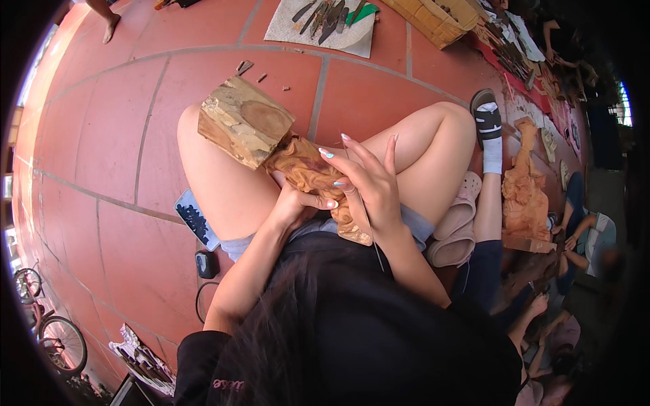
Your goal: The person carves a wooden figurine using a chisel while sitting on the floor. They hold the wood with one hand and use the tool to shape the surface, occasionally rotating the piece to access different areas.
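A wood carving [298,162] lies slantwise across my lap. Its far end is a squared raw block, and its nearer part is cut into wavy, flowing relief. My left hand [301,205] grips the carved part from the left, thumb lying over the top. Above the carving's right side is my right hand [374,191], fingers stretched and partly spread. A thin brown strip [359,215] with a narrow, wire-like edge sits between its thumb and palm; its exact kind is unclear. The strip's lower end comes close to the carving's near tip.
Wood chips [245,67] lie beyond the block. Carving tools rest on a pale mat [281,27], beside a cardboard box [433,20]. A phone [196,218] and a small black case [206,264] are at left. Clogs [455,223], another carving [528,196] and other people are at right.
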`<state>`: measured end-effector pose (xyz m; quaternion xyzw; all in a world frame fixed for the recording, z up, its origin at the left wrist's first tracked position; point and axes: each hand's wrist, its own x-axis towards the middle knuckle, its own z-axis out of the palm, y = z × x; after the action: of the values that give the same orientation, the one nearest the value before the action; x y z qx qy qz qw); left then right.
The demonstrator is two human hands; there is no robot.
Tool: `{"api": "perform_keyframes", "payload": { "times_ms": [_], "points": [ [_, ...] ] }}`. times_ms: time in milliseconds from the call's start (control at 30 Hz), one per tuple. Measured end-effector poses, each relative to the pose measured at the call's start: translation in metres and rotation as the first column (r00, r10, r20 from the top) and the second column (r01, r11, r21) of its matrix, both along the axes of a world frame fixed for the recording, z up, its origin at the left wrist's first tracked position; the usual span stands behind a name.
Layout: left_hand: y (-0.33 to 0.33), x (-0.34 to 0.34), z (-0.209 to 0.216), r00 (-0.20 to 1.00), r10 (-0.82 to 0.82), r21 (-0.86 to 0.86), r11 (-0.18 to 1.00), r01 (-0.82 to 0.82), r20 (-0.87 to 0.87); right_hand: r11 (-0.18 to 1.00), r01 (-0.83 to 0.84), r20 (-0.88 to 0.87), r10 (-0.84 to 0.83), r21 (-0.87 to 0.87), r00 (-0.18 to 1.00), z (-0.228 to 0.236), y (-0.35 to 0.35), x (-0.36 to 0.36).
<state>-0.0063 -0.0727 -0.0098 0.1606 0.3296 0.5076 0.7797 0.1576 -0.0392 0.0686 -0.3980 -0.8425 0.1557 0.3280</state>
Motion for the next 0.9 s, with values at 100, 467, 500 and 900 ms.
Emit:
{"api": "perform_keyframes", "payload": {
  "times_ms": [100, 467, 500, 900],
  "points": [
    [0.001, -0.001, 0.003, 0.999, -0.034, 0.003, 0.999, 0.034, -0.016, 1.000, -0.028, -0.023, 0.028, 0.005, 0.999, -0.010, 0.000, 0.007],
    [0.001, -0.004, -0.001, 0.996, -0.077, -0.014, 0.997, 0.077, -0.051, 0.983, -0.100, 0.031, 0.106, -0.153, 0.994, -0.005, -0.004, 0.020],
    [0.000, -0.006, -0.002, 0.995, -0.092, -0.031, 0.995, 0.091, -0.033, 0.980, -0.120, 0.008, 0.123, -0.156, 0.992, -0.007, -0.005, 0.019],
    [-0.006, -0.014, -0.013, 0.986, -0.061, 0.193, 0.981, 0.031, 0.153, 0.977, -0.049, -0.096, 0.029, -0.209, 0.995, -0.010, -0.011, 0.013]
  ]
}}
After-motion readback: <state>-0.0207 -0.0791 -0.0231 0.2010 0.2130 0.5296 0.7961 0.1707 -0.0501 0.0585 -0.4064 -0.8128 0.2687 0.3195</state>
